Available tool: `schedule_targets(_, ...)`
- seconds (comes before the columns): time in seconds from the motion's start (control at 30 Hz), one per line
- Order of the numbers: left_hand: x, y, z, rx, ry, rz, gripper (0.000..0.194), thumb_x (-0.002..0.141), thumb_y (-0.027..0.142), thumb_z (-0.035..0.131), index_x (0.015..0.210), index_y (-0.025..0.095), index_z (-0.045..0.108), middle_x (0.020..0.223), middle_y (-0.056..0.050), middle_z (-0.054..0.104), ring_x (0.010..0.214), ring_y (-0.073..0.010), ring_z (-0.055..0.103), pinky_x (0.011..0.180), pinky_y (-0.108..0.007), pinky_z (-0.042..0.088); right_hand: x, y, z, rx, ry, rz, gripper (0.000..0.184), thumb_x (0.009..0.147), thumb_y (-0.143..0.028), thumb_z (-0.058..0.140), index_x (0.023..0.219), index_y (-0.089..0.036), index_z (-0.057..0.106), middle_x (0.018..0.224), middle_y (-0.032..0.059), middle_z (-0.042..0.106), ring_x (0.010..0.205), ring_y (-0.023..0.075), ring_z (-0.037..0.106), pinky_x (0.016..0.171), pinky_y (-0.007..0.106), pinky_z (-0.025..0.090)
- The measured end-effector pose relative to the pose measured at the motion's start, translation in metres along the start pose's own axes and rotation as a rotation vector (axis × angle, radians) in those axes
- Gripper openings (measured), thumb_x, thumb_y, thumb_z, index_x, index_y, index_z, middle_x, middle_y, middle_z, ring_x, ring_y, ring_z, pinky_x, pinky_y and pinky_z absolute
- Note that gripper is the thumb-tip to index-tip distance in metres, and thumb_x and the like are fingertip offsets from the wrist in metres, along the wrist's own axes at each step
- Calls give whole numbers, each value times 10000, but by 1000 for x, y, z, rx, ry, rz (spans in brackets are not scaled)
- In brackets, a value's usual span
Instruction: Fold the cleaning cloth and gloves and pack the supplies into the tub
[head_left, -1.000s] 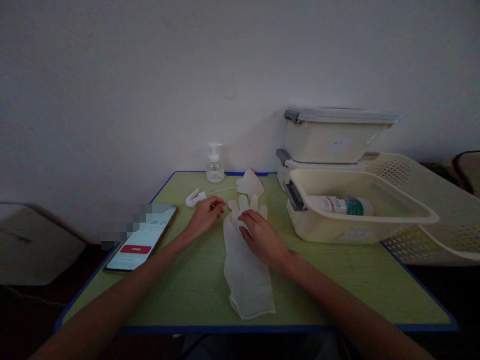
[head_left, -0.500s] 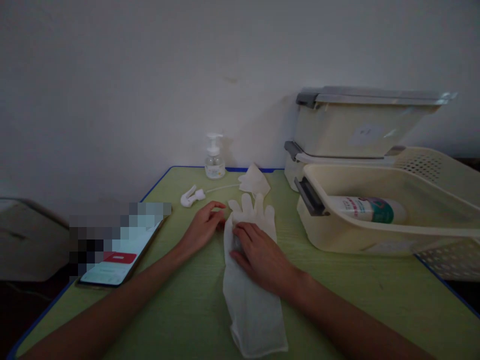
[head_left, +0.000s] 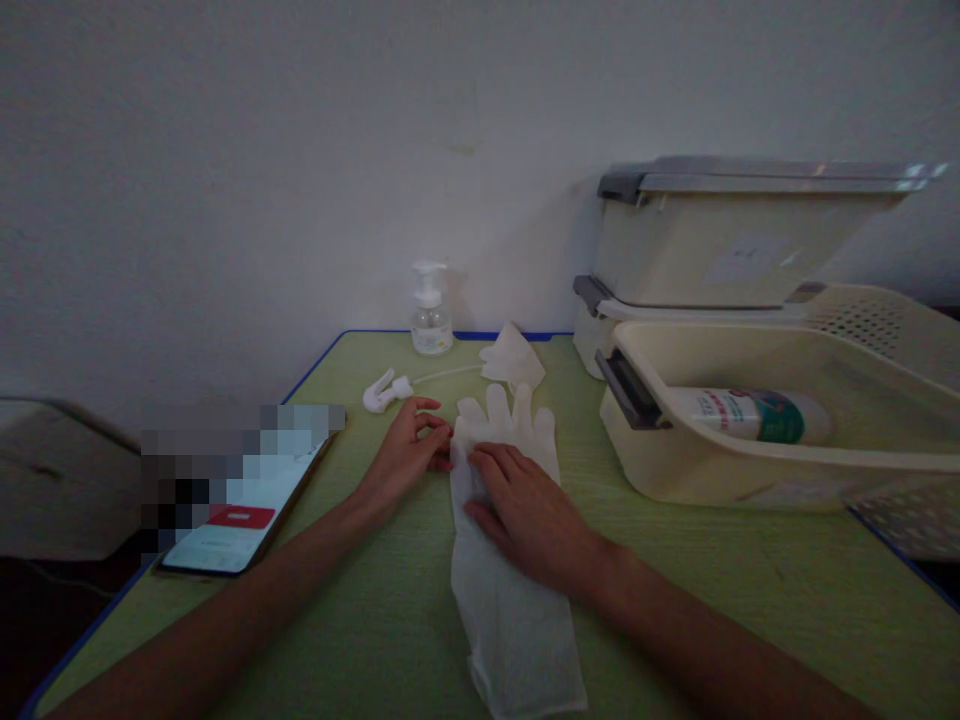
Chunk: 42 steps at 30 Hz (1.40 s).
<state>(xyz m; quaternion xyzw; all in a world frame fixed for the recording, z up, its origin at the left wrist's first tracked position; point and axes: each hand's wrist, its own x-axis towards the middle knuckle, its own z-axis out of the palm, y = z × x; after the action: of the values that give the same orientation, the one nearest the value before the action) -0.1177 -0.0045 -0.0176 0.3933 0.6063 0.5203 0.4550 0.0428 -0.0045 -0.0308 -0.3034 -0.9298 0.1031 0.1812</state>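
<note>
A long white glove (head_left: 517, 630) lies flat on the table, its fingers pointing away from me and its cuff near the front. My right hand (head_left: 529, 515) rests on the palm of the glove, fingers stretched out and pressed lightly down. Along the glove's left edge, by the thumb side, is my left hand (head_left: 405, 450); its fingers are loosely bent and apart, with the tips at the edge. Beyond the glove lies a white trigger spray head (head_left: 385, 390) with a thin tube running to a crumpled white piece (head_left: 514, 357), perhaps another glove.
A clear pump bottle (head_left: 431, 325) stands by the wall. On the left lies a lit phone (head_left: 247, 515). To the right, a cream bin (head_left: 675, 475) holds a white and green bottle (head_left: 750, 415). Lidded storage boxes (head_left: 697, 250) are stacked behind it on the green table (head_left: 720, 600).
The view has shifted slightly. Both hands keep nearly the same places at the glove, which lies flat as before.
</note>
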Motion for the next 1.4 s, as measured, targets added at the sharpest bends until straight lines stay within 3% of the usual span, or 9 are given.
schedule_targets(0.23,7,-6,-8,-104,-1,13,395,624,111,651,970,164,467,820,-3,599,641,-97,579,607,-227,469,0,2,1,10,4,-7,402,810,-182,533,1197,-98,464,1182,157,536,1107,258,492,933,444,444)
schedule_targets(0.47,20,-9,-20,-74,-319,-41,308,643,229,668,922,134,579,852,-61,683,561,-85,536,509,-202,363,0,2,1,4,-3,-19,431,816,-194,528,1230,-100,456,1203,151,523,1121,266,482,956,447,431)
schedule_targets(0.63,21,-2,-24,99,-409,16,345,623,216,680,948,137,595,872,-52,674,539,-70,491,461,-184,299,0,3,2,13,23,-25,425,812,-198,540,1216,-95,459,1215,163,516,1121,265,475,952,456,429)
schedule_targets(0.87,23,6,-31,177,-367,21,324,552,209,702,859,141,625,687,3,604,575,-92,496,475,-188,294,1,0,-2,17,-47,22,334,809,-170,547,1113,-44,497,1136,167,548,1083,261,492,939,427,431)
schedule_targets(1.0,26,3,-34,261,-415,20,307,597,277,672,870,137,654,602,36,552,507,-67,414,454,-184,256,1,0,-2,5,-43,10,309,811,-171,545,1096,-58,503,1157,162,538,1101,266,483,946,428,428)
schedule_targets(1.1,27,2,-34,282,-424,22,234,589,293,670,751,126,651,592,31,555,504,-61,413,458,-181,271,1,1,-2,4,-42,-3,267,822,-177,532,1074,-89,514,1167,152,533,1098,253,488,940,431,434)
schedule_targets(1.2,26,2,-32,258,-363,27,177,606,294,643,663,133,593,566,36,549,483,-58,425,461,-180,301,0,1,-2,-15,-31,-14,246,830,-182,524,1063,-103,522,1177,157,526,1103,253,486,932,439,438)
schedule_targets(1.4,28,0,-27,254,-227,17,113,668,239,561,695,146,501,525,27,559,461,-77,501,458,-184,363,0,2,0,-46,-26,-20,258,833,-193,523,1076,-105,535,1192,159,517,1108,263,478,934,432,436)
